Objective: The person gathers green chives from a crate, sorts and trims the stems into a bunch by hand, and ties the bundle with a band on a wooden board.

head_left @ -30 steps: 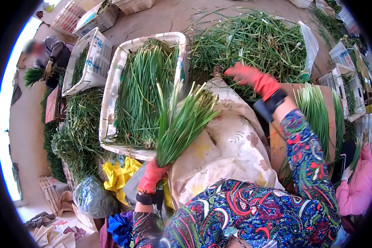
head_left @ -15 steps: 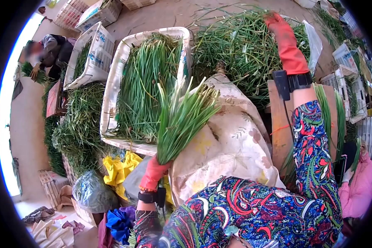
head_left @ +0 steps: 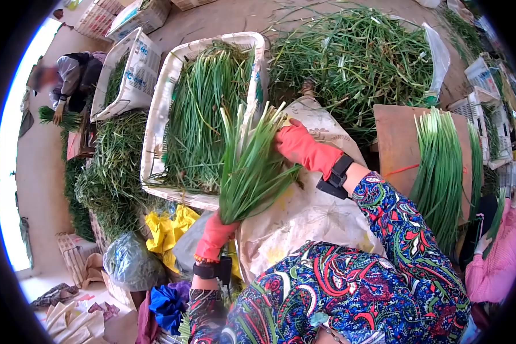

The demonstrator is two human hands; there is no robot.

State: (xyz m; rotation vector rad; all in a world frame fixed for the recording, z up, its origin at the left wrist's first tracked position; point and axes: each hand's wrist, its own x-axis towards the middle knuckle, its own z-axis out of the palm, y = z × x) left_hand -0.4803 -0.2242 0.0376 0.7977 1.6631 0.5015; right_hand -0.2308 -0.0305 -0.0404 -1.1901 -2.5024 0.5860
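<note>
In the head view my left hand (head_left: 217, 236), in a red rubber glove, is closed around the lower, leafy end of a bunch of garlic chives (head_left: 243, 178). The bunch fans upward, pale stem ends at the top. My right hand (head_left: 305, 148), gloved too, is at the upper right side of that bunch, its fingers curled against the stems and partly hidden by them. Behind the bunch stands a white plastic crate (head_left: 155, 120) filled with more chives. A flowered cloth (head_left: 327, 212) covers my lap beneath both hands.
A large heap of loose green leaves (head_left: 350, 69) lies ahead. To the right, a brown board (head_left: 393, 149) carries neat chives (head_left: 441, 166). Yellow plastic (head_left: 169, 232) and a stuffed clear bag (head_left: 133, 264) are at left. One person (head_left: 74, 77) works far left, another in pink (head_left: 499, 258) at right.
My right hand has come back from the far heap to the bunch. The chives on the board, earlier covered by my right arm, now show. My left hand keeps its hold.
</note>
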